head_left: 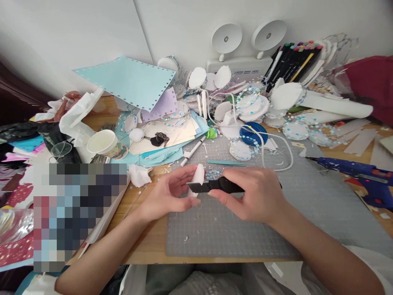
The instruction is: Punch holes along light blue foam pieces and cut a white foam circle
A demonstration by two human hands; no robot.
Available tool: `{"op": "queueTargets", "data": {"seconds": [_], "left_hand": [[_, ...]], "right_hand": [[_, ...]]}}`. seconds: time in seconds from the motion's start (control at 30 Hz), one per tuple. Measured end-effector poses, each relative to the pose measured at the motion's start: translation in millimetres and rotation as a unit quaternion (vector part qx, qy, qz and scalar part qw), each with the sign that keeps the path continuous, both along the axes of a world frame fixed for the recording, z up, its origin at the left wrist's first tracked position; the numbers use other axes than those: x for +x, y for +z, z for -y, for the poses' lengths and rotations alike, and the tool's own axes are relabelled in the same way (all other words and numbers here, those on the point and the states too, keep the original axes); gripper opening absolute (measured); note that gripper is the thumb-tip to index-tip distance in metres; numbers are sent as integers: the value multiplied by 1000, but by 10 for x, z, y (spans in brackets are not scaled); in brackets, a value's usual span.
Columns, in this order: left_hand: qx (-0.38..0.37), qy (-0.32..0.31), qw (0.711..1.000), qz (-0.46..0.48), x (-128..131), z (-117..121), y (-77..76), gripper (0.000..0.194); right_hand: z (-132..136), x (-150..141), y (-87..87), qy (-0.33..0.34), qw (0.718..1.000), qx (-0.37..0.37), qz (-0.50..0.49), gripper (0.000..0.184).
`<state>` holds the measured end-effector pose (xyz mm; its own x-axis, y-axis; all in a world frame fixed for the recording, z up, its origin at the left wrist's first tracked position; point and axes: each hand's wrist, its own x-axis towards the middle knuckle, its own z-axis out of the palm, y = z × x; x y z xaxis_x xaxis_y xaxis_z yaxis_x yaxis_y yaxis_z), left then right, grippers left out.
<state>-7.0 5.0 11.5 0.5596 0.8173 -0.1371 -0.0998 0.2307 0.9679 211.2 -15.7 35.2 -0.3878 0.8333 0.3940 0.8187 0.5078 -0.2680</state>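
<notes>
My left hand [167,194] is curled around a small white foam piece [198,175], holding it just above the grey cutting mat [245,229]. My right hand [254,194] grips a black utility knife [215,185] by its handle, fingers wrapped over it. The knife's blade points left and lies against the white piece between my two hands. Both hands hover over the mat's near-left area.
A blue glue gun [356,172] lies at the mat's right. A paper cup [106,143], a white marker [193,151], light-blue card sheets [132,82], white foam discs [285,96] and a rack of pens [294,61] crowd the back. A blurred patch covers the left.
</notes>
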Motion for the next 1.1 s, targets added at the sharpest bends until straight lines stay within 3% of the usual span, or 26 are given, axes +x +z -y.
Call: {"op": "queueTargets", "data": {"seconds": [0.3, 0.43, 0.67, 0.83, 1.0, 1.1], "left_hand": [[88, 69, 992, -65, 81, 39, -36, 68], [105, 63, 990, -68, 91, 55, -29, 67], [21, 5, 1000, -10, 10, 16, -10, 66], [-25, -19, 999, 25, -18, 4, -34, 62], [-97, -119, 974, 167, -58, 41, 45, 64], [-182, -149, 951, 201, -67, 43, 109, 66]], "right_hand": [[25, -67, -66, 13, 1000, 13, 22, 45], [36, -55, -58, 18, 1000, 8, 16, 45], [-17, 11, -19, -5, 1000, 17, 1, 46], [-62, 53, -22, -15, 1000, -20, 2, 47], [-216, 218, -10, -198, 976, -93, -14, 54], [-260, 243, 8, -199, 965, -150, -83, 55]]}}
